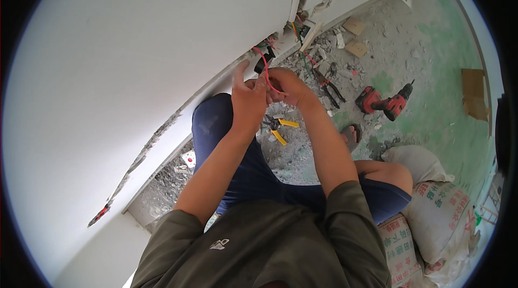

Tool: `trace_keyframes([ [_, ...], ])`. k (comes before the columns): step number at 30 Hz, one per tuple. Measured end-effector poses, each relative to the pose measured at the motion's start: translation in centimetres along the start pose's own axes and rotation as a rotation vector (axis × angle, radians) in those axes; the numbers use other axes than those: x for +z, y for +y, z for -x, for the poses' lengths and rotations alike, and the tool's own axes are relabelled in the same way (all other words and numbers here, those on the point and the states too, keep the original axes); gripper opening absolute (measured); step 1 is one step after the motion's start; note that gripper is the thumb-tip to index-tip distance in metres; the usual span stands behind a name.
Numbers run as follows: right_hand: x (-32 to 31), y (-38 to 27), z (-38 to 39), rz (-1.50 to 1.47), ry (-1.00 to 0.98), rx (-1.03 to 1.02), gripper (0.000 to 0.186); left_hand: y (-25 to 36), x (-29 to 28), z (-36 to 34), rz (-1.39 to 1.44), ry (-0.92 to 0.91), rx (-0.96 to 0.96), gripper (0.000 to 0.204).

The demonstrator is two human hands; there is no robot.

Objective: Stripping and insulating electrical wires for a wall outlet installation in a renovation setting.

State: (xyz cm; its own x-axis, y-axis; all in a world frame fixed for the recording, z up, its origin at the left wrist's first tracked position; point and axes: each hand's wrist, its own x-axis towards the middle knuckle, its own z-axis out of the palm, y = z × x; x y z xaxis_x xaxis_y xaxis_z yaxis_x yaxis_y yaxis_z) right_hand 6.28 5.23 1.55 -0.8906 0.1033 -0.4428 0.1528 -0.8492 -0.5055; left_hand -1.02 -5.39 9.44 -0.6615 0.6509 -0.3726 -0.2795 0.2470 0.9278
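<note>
My left hand (pixel 248 99) and my right hand (pixel 287 86) meet beside a chased groove low in the white wall (pixel 135 56). Both have curled fingers on a red wire (pixel 262 61) that comes out of the groove; my left index finger points up along the wall. A black object (pixel 263 63) sits at the groove just behind the wire, partly hidden. Loose coloured wires (pixel 295 30) stick out further along. On the floor below my hands lie yellow-handled pliers (pixel 288 123); dark-handled pliers (pixel 333 91) are to their right.
A red and black drill (pixel 394 105) lies on the dusty floor (pixel 421 61) among rubble. Cardboard pieces (pixel 474 94) lie at the right, with small boards (pixel 355 48) near the wall. Stuffed sacks (pixel 437 207) are piled beside my right knee. My legs (pixel 213 126) are bent beneath me.
</note>
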Motion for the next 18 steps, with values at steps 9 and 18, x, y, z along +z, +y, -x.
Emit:
trace_keyframes([
  [9, 2.1, -2.9, 1.9, 0.547, 0.658, -0.411, 0.025, -0.5, -0.7, -2.1, 0.14, -0.087, -0.264, 0.035],
  [18, 2.6, -2.8, 0.9, 0.488, 0.671, -0.449, 0.022, -2.6, -0.6, -2.7, 0.185, -0.019, -0.037, 0.028],
])
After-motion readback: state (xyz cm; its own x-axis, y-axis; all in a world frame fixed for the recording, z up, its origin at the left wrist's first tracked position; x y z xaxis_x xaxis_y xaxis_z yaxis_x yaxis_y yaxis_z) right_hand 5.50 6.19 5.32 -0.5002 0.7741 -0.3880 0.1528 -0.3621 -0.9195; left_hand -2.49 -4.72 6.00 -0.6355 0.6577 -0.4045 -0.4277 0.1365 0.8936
